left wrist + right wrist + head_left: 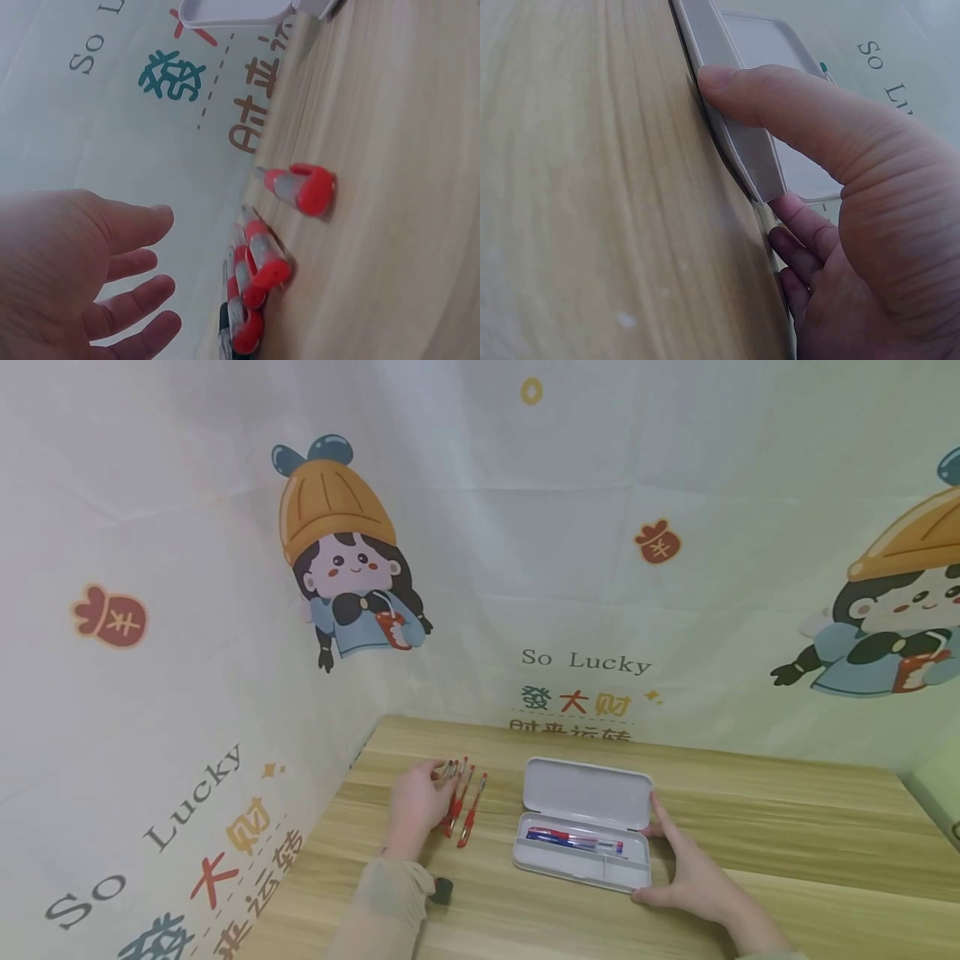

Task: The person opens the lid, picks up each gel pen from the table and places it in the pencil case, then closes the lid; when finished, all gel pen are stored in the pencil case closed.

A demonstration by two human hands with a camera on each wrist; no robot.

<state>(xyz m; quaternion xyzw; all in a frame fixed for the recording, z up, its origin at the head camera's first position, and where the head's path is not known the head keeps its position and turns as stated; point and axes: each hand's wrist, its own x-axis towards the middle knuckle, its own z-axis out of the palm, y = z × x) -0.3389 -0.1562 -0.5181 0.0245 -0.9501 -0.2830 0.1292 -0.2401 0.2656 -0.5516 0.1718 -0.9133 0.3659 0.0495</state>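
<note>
An open white pencil case (587,795) sits at the middle of the table, its lid tipped back. In its rear compartment lie a red pen and a blue pen (555,841). My right hand (693,875) holds the right end of the case, thumb at the front edge (739,142) and fingers behind. To the left, several red-capped pens (471,812) lie side by side, a black one among them. My left hand (420,803) is over the leftmost of these; the left wrist view has its fingers (139,296) spread, with a gap to the pens.
The table (750,818) has a wood-grain top. Behind it and at its left hangs a printed cloth (480,568) with cartoon figures and lettering. A small dark object (441,892) shows by the left sleeve (386,902).
</note>
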